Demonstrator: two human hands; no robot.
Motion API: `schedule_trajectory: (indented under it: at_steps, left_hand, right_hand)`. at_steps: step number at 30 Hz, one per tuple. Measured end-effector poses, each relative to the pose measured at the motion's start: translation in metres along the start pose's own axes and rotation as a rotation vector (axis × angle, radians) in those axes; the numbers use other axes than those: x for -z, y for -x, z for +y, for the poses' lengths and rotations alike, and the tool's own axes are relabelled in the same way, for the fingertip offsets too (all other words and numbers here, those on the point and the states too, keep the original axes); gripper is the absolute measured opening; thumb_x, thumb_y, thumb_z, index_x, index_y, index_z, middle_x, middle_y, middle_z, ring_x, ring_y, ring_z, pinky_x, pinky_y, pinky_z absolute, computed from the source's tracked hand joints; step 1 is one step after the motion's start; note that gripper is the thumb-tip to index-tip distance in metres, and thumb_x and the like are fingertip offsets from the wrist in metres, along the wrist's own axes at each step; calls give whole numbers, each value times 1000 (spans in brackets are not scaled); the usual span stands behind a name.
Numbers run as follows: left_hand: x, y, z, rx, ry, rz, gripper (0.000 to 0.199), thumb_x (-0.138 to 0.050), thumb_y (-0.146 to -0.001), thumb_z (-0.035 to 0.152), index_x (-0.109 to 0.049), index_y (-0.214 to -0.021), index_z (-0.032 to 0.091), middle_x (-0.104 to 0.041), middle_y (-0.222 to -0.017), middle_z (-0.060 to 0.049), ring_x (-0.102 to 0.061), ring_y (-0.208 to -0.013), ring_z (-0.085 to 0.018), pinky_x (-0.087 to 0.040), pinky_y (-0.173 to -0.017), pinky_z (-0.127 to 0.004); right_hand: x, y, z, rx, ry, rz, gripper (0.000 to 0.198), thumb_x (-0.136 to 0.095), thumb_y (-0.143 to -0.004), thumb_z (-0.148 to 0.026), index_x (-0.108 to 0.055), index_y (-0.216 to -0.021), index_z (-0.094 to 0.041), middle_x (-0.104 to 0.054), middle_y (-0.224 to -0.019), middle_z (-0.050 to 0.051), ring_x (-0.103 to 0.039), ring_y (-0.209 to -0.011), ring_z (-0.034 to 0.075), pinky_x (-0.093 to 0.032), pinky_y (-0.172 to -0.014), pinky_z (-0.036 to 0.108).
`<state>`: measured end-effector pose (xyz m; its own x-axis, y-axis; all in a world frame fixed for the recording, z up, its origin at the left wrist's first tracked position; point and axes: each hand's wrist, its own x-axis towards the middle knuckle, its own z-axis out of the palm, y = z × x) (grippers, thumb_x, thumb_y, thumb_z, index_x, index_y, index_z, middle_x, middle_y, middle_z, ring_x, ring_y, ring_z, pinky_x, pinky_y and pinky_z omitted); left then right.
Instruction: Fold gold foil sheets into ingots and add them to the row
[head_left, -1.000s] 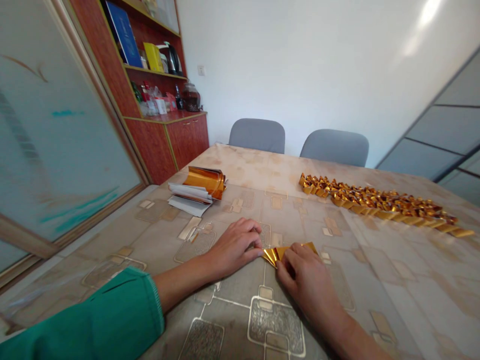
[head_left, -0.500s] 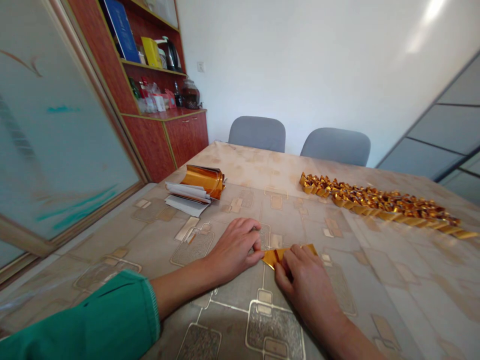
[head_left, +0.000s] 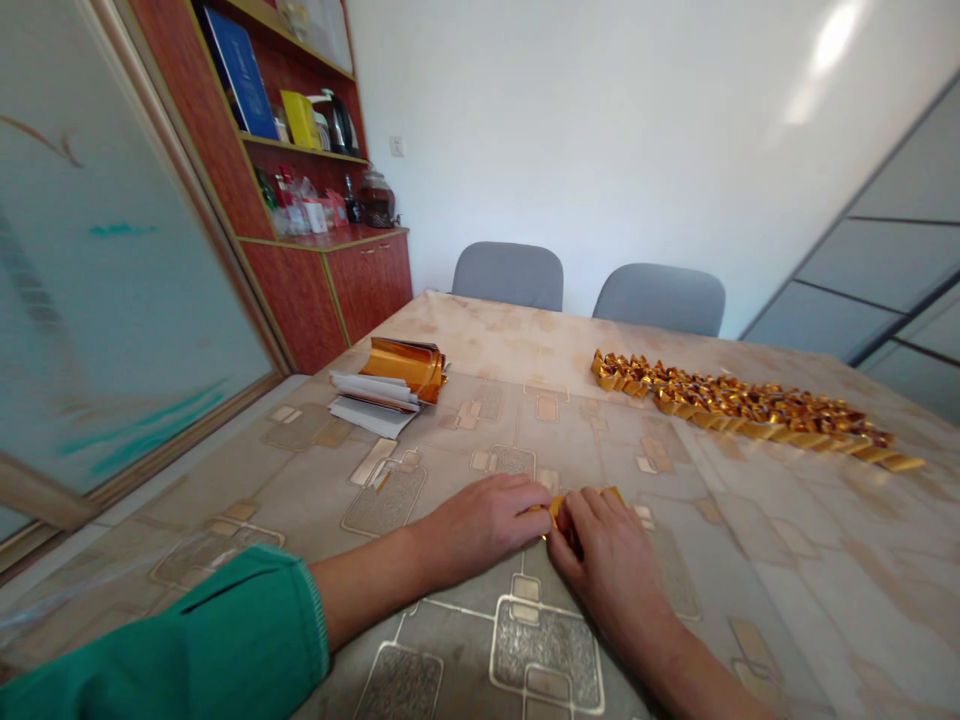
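A small folded sheet of gold foil paper (head_left: 615,496) lies on the table in front of me, mostly covered by my hands. My left hand (head_left: 491,522) comes from the left, its thumb and fingers closed on the paper's left end. Over the middle and right part curls my right hand (head_left: 611,550), its bent fingers gripping and pressing the sheet. Only slivers of gold show between the two hands and past the right fingers, so the fold's shape is hidden.
A curled stack of gold paper with white backing (head_left: 409,370) sits at the back left. Rows of folded gold pieces (head_left: 750,405) stretch along the right. Two grey chairs (head_left: 508,275) stand behind the patterned table (head_left: 420,640), and a red cabinet (head_left: 367,285) is at the left.
My left hand has moved slightly right and down, and its fingers now cover the paper's left end. My right hand stays on the paper. The view has shifted a little.
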<state>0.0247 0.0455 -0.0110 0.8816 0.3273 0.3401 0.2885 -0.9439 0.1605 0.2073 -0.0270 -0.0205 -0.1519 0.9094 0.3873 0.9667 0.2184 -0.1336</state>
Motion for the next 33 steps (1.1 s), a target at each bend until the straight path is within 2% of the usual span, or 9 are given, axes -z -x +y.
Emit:
schedule_trajectory:
  at_steps: [5,9,14,18,21,27,30,33]
  left_hand:
    - [0,3,-1,-21,-9,-29,23,-45,-100,21,-64,-112,15,-65,-98,-6,-57,-92,-20,-47,-82,-30]
    - [9,9,5,-42,-65,-85,30,-43,-100,21,-56,-128,20,-63,-100,-6,-55,-92,-21,-46,-82,-33]
    - [18,10,14,-42,-132,-152,26,-43,-100,25,-59,-121,23,-62,-105,-6,-54,-93,-22,-45,-82,-34]
    - [21,11,18,-38,-166,-167,26,-46,-99,25,-58,-122,26,-61,-110,-7,-53,-94,-23,-45,-81,-34]
    - [20,14,18,-39,-157,-151,25,-47,-99,27,-59,-121,25,-61,-113,-8,-54,-97,-23,-46,-83,-35]
    - [11,19,19,-20,-130,-70,26,-47,-99,23,-59,-122,21,-60,-125,-9,-54,-104,-23,-46,-89,-35]
    - [10,17,21,-30,-123,-73,23,-49,-98,21,-62,-117,20,-61,-124,-9,-56,-100,-21,-45,-88,-34]
    - [11,15,21,-39,-116,-82,27,-48,-99,21,-60,-123,22,-59,-133,-7,-55,-101,-21,-44,-88,-34]
  right_hand:
    - [-1,0,2,32,1,6,15,-63,-86,-24,-54,-74,-22,-61,-75,3,-56,-72,22,-38,-65,31]
    - [3,3,9,68,-94,-44,14,-65,-87,-23,-53,-81,-21,-61,-81,4,-57,-77,22,-43,-67,32]
    - [16,13,21,172,-263,-164,7,-59,-91,-14,-57,-91,-20,-61,-90,5,-57,-83,21,-47,-72,33]
    - [25,22,26,324,-236,-215,11,-53,-96,-16,-62,-98,-20,-62,-99,7,-56,-90,24,-48,-79,38]
    - [30,26,28,383,-216,-259,14,-51,-98,-21,-63,-104,-19,-62,-103,9,-54,-93,24,-49,-83,40]
    - [35,22,26,344,-233,-321,14,-53,-98,-26,-63,-105,-19,-59,-103,8,-52,-95,25,-48,-85,42]
    - [35,20,25,310,-206,-323,12,-53,-97,-25,-63,-98,-20,-58,-99,7,-52,-93,25,-47,-83,42]
    - [34,20,24,327,-179,-313,13,-52,-97,-26,-63,-95,-20,-58,-99,7,-51,-93,25,-46,-83,42]
